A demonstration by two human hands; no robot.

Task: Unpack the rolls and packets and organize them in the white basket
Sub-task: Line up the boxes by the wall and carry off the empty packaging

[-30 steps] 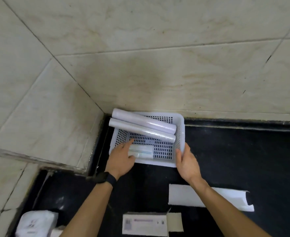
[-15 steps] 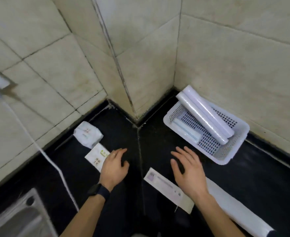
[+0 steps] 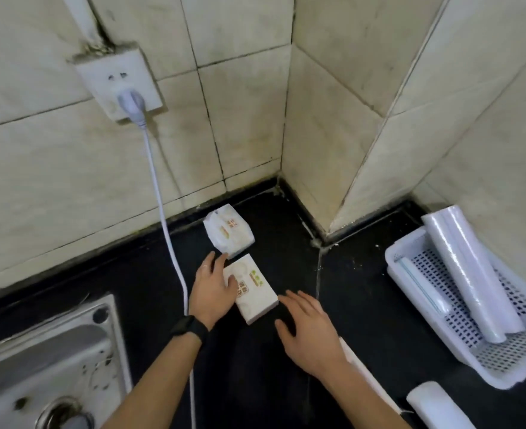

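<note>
Reaching away from the white basket (image 3: 393, 258), which already holds two rolls (image 3: 469, 274) and a slim packet (image 3: 423, 286), both hands have moved left to the packets on the black counter (image 3: 364, 289). The left hand (image 3: 212, 289) rests, fingers spread, on the near packet (image 3: 254, 289), not yet gripping; the right hand (image 3: 308, 329) hovers open beside it. A second packet (image 3: 227, 232) lies just beyond. Printed labels are too blurred to read.

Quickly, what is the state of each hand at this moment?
Left hand: open, fingers resting on the nearer tissue packet, not gripping it.
Right hand: open, holding nothing, fingers spread above the black counter.
</note>
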